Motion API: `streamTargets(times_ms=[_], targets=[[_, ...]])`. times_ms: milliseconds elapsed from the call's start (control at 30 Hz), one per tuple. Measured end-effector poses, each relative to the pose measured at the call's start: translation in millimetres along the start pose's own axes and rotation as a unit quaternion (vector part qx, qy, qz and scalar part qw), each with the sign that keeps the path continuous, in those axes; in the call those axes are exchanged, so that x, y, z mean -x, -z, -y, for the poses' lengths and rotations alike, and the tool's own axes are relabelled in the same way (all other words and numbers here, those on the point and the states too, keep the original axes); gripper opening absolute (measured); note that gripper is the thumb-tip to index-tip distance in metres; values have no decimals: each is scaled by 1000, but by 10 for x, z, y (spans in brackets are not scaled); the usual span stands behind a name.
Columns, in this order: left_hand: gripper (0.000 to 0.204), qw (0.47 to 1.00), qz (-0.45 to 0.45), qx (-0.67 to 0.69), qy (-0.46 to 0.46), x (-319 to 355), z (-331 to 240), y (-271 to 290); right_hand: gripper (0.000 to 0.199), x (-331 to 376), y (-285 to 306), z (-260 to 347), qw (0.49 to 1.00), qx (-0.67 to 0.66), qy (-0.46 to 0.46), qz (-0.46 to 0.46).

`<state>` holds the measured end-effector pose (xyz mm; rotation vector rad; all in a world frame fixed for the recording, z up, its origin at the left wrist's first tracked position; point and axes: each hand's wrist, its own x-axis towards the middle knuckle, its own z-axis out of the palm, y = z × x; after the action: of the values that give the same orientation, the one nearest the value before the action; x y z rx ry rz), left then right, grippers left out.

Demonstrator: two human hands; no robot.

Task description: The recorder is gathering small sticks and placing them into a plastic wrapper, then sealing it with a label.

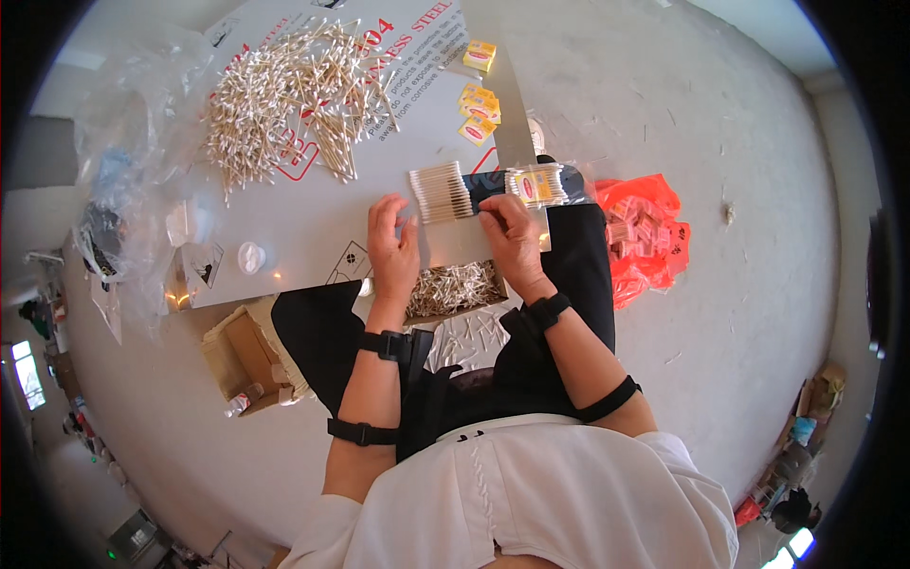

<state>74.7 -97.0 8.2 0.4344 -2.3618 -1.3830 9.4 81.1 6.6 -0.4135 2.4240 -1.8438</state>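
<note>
Cotton swab row [442,192]: laid parallel on surface [322,223], apparently so ends are kept level | left hand [392,232]: half-curled beside row, nothing seen gripped | right hand [512,237]: fingers bent near row's edge, pinch cannot be told

Your table [318,232] is a silvery sheet printed in red and black. A big, tangled pile of cotton swabs [275,109] covers its far left, while a neat row of swabs [441,194] lies closer to you. Toward the far right edge you have yellow cards [479,102] — overlapping one another — and, beyond them, a small yellow stack [480,55]. A round white container [251,257] sits near your left.
</note>
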Motion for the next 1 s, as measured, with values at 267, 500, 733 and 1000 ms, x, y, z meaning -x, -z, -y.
streamTargets(times_ms=[267,500,733,1000], targets=[[33,988,-4,-123,-92,230,24,-41,10,114,53,-12,992,54,103,45],[43,989,76,-105,-67,291,49,58,28,245,69,-26,980,108,148,78],[55,967,46,-205,-142,402,89,0,48,326,15,23,959,235,134,85],[60,953,125,-257,-105,379,-4,74,50,355,135,26,930,293,169,146]])
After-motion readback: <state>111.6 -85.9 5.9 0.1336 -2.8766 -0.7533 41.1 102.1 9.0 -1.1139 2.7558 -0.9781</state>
